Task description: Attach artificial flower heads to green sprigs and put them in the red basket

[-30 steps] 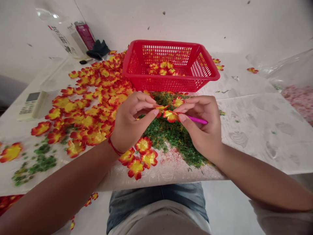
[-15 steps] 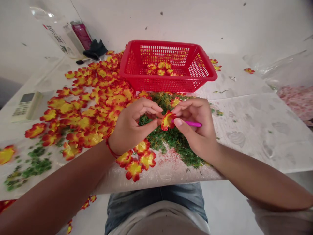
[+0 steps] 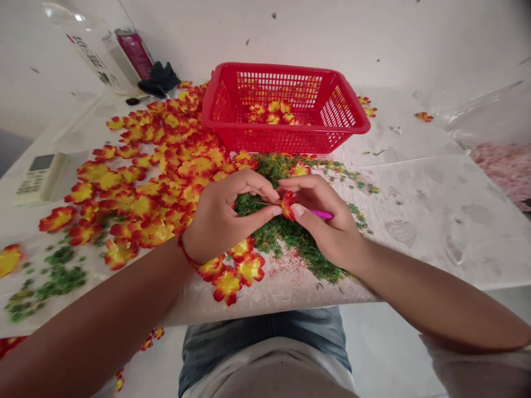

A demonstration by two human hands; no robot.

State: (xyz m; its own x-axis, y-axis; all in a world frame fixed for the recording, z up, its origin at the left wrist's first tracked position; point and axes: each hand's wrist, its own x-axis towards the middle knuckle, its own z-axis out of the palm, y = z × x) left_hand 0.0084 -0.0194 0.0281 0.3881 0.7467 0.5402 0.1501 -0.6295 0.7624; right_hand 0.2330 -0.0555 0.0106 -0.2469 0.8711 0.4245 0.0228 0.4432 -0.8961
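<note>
Both my hands meet over a heap of green artificial sprigs (image 3: 307,243). My left hand (image 3: 224,213) is closed in a pinch on a thin strand (image 3: 262,203), which could be wire or thread; its end is hidden. Pressed against those fingertips is a small red-and-yellow artificial flower (image 3: 287,205), seen from the side. My right hand (image 3: 338,235) is closed on this flower, thumb against its petals. A slim magenta stick (image 3: 322,214) also sits in the right hand, its tip hidden by the thumb. Loose artificial petals (image 3: 145,207) cover the table to the left.
Behind my hands stands a red plastic basket (image 3: 286,138) with several flowers inside. A remote control (image 3: 40,177), a clear bottle (image 3: 97,55), a purple can (image 3: 135,52) and a black cloth-like item (image 3: 160,80) lie leftward. A bag of pink pieces (image 3: 504,171) is at right.
My right hand has rolled inward and moved slightly left, turning the flower to its side. Less of the magenta stick shows. My left hand keeps its pinch.
</note>
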